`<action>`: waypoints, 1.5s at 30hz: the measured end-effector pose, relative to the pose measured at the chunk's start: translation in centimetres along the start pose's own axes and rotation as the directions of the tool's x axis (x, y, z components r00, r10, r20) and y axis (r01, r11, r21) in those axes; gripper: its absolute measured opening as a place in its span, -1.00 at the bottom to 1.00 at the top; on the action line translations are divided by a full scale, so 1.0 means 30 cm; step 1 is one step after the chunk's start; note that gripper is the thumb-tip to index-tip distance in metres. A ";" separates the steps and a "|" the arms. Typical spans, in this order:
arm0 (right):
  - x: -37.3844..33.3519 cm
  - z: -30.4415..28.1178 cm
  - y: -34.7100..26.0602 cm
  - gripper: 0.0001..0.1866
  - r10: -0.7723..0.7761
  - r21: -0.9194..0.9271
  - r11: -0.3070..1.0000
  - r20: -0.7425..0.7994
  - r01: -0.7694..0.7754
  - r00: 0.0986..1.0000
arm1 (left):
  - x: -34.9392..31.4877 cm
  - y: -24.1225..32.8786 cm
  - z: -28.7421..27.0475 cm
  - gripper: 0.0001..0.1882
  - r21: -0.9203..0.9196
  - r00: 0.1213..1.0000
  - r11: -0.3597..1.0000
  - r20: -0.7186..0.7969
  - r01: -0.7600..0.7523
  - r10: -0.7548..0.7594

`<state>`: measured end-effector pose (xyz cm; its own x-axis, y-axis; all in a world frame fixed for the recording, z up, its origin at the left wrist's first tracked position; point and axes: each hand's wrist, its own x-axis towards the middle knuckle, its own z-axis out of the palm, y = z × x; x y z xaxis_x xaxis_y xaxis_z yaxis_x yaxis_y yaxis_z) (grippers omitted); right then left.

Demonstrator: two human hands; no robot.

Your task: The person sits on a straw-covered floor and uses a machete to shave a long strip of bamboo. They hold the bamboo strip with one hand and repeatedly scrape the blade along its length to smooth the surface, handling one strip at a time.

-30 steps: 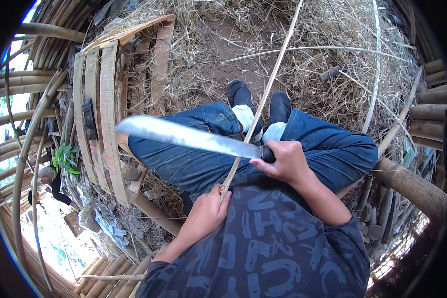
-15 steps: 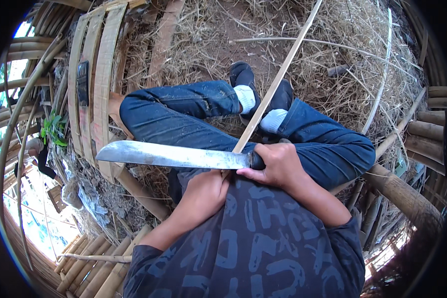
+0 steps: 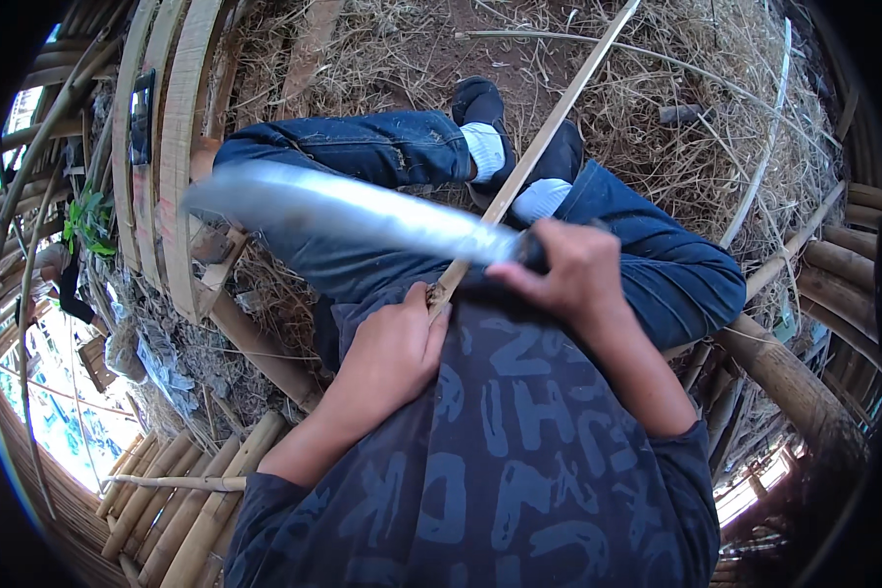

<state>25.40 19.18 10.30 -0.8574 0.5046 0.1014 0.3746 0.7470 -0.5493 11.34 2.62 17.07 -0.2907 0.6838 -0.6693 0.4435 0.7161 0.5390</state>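
My right hand is closed round the dark handle of a machete. Its broad blade points left above my lap and is smeared by motion. Close to the handle, the blade crosses over a long, thin bamboo strip. My left hand grips the strip's near end against my shirt, thumb and fingers pressed round it. From there the strip slants away to the far right, passing over my crossed ankles. The blade hides a short piece of it; whether the two touch I cannot tell.
Wooden slats stand at the left with a dark phone-like object on them. Dry straw covers much of the ground, with a thin curved stick on it. Bamboo poles run along the right. A person shows at far left.
The machete has risen and moved away from my body, its blade now tilted and blurred. My right hand went up with it. My left hand still holds the strip, whose near end shows more.
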 end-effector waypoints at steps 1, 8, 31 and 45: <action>0.004 -0.011 0.039 -0.38 0.110 0.017 0.994 -0.014 -0.110 0.994 | -0.002 0.016 -0.008 -0.69 -0.002 0.999 0.999 0.008 0.036 -0.036; 0.071 -0.095 0.361 -0.32 0.529 -0.062 0.842 -0.098 -0.536 0.843 | 0.010 0.021 0.003 -0.68 -0.031 1.000 0.999 0.028 -0.011 0.012; 0.052 -0.027 0.214 -0.36 0.213 -0.076 0.974 -0.022 -0.214 0.977 | 0.039 0.017 0.011 -0.73 -0.067 0.999 0.997 0.029 0.035 -0.033; 0.093 -0.017 0.162 -0.38 0.205 -0.105 0.973 -0.008 -0.205 0.979 | 0.051 -0.009 -0.013 -0.70 -0.159 1.000 0.987 0.012 0.019 -0.017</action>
<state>25.01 24.45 8.32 -0.7594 0.6506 -0.0072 0.5773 0.6687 -0.4686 10.44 3.53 16.11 -0.2884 0.6697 -0.6843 0.2978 0.7420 0.6006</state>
